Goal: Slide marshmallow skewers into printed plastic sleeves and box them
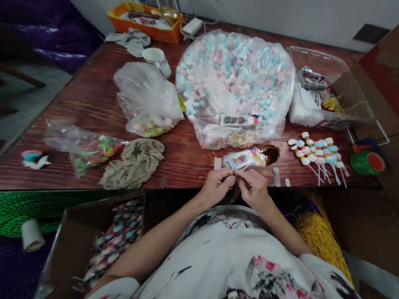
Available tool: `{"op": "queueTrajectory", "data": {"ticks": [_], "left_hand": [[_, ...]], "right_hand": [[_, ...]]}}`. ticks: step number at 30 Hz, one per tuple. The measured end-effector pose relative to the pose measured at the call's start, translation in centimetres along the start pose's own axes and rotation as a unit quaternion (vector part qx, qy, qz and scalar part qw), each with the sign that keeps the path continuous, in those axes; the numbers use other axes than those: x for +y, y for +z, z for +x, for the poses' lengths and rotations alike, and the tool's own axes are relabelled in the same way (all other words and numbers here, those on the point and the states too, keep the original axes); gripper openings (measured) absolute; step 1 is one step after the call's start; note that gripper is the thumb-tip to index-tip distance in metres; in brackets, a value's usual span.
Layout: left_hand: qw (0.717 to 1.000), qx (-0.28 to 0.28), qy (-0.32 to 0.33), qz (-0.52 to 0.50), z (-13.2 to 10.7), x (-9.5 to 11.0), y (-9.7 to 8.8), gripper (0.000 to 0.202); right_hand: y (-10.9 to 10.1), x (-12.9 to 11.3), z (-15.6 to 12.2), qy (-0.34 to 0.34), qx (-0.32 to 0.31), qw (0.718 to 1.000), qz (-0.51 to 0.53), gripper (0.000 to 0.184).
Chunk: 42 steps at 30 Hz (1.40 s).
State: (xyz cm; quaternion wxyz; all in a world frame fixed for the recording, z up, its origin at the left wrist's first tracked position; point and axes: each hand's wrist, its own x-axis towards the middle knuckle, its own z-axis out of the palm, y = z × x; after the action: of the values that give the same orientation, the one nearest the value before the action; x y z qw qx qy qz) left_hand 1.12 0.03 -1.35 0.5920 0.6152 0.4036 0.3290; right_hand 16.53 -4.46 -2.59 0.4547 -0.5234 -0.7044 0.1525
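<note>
My left hand [217, 185] and my right hand [253, 189] meet at the table's front edge, fingertips pinched close together. Between them is something small, with a yellowish bit showing at the left fingers; the fingers hide most of it. Just beyond the hands lie printed clear plastic bags [243, 158], with a bundle of thin gold-brown strips [272, 155] at their right end. Off to the right rest several marshmallow skewers [321, 153] on white sticks. A large clear bag of pastel marshmallows [237, 74] stands behind, with another printed packet [239, 120] on its front.
Left on the table are a rag [134, 162], a bag of gummy candies [96, 151], a second candy bag [149, 99] and a mug [157, 61]. A clear plastic bin [358, 101] and green tape roll [366, 162] stand right. Below left, a carton [70, 241] holds wrapped candies.
</note>
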Motion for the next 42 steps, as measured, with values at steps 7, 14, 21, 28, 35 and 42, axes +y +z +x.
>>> {"op": "queueTrajectory", "data": {"ticks": [7,14,21,28,35,42], "left_hand": [[0.998,0.005,-0.038,-0.051,0.5,-0.1,0.2,0.025],[0.996,-0.037,0.055,0.066,0.6,0.7,0.6,0.031],[0.967,-0.07,0.146,0.196,0.9,0.9,0.0,0.033],[0.939,-0.097,0.218,0.249,1.0,2.1,-0.7,0.033],[0.952,-0.3,-0.063,-0.007,1.0,3.2,-2.5,0.029],[0.82,-0.437,-0.344,-0.135,0.1,1.8,-3.2,0.019]], "right_hand": [[0.2,0.0,-1.9,0.186,0.091,0.97,0.124,0.022],[-0.2,0.4,-0.9,0.361,0.009,0.862,0.355,0.016],[0.5,1.3,-0.9,0.381,0.005,0.833,0.4,0.011],[-1.0,2.4,0.3,0.241,-0.127,0.895,0.352,0.014],[-2.8,1.8,1.2,-0.285,-0.112,0.949,0.069,0.019],[-3.8,-0.4,2.0,-0.527,-0.116,0.842,-0.016,0.017]]}}
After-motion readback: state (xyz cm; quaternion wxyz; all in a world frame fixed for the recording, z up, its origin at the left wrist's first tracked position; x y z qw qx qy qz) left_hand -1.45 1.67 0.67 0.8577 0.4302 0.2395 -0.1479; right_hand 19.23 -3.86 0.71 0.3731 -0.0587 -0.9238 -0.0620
